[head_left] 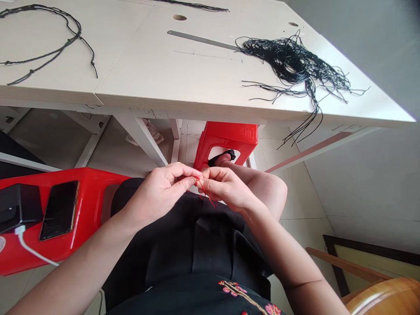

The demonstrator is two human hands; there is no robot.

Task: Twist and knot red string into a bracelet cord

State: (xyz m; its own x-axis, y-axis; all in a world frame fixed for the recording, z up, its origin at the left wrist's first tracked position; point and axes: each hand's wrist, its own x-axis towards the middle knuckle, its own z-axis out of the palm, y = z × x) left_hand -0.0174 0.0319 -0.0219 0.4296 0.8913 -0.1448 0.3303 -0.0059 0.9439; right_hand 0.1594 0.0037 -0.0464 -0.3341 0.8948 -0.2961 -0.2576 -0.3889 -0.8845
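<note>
A thin red cord [210, 199] is pinched between my two hands above my lap, its loose ends dangling below the fingertips. My left hand [167, 188] grips it between thumb and forefinger. From the other side, the thumb and fingers of my right hand [226, 186] close on the same cord, their tips touching or nearly touching the left ones. Whether there is a knot between the fingertips is too small to tell.
On the white table [147, 83] ahead lie a bundle of black cords [288, 57], a steel ruler [203, 40] and braided black cords [62, 48]. A red stool [88, 197] at left carries a phone [61, 210] and a black box [29, 205] with a white cable. Another red stool [229, 131] stands under the table.
</note>
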